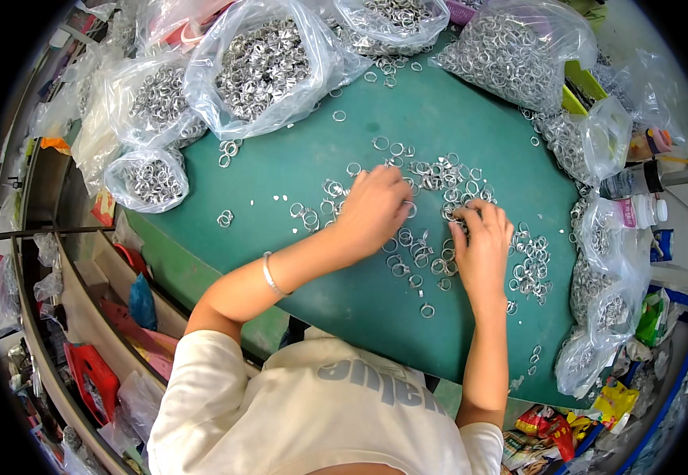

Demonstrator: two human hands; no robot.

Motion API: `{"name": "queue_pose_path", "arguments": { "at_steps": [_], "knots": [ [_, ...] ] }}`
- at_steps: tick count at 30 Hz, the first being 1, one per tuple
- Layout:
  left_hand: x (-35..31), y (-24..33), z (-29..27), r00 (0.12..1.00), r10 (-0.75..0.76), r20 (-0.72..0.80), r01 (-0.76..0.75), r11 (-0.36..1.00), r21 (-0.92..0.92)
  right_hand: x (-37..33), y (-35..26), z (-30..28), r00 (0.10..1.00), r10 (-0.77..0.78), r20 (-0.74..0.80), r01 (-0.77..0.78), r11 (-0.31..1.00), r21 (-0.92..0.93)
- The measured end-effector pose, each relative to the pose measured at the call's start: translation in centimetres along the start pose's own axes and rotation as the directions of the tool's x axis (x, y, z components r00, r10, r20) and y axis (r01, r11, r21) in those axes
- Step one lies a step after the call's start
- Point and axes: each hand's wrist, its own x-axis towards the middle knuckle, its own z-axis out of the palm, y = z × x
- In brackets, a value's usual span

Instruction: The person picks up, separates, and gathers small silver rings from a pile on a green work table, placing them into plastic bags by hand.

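Note:
Silvery metal rings [535, 265] lie loose in a scattered heap on the green tabletop [280, 237]. My left hand [375, 207], with a bangle on its wrist, is over the left part of the heap. Its fingers are curled together, and a ring [411, 210] shows at the fingertips. To its right, my right hand [482, 241] reaches down among the rings with bent fingers. Its thumb and forefinger come close together over the rings; whatever lies between them is hidden.
Clear plastic bags full of rings line the far edge, such as a wide-open bag [261, 71] and a full bag [510, 55]. More bags [597, 293] run down the right edge beside a white bottle [645, 211]. Drawers [114, 269] stand at the left.

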Motion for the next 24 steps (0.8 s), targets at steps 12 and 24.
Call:
{"name": "queue_pose_path", "arguments": {
  "at_steps": [12, 24],
  "knots": [
    [-2.0, -4.1, -3.9, 0.959, -0.282, 0.026, 0.274, 0.904, -0.327, 2.0, 0.3, 3.2, 0.976, -0.210, 0.056, 0.212, 0.977, -0.034],
    [1.0, -2.2, -0.1, 0.999, -0.033, 0.010, 0.033, 0.998, -0.048, 3.5, -1.1, 4.6, 0.948, -0.294, -0.119, 0.287, 0.955, -0.076]
  ]
}}
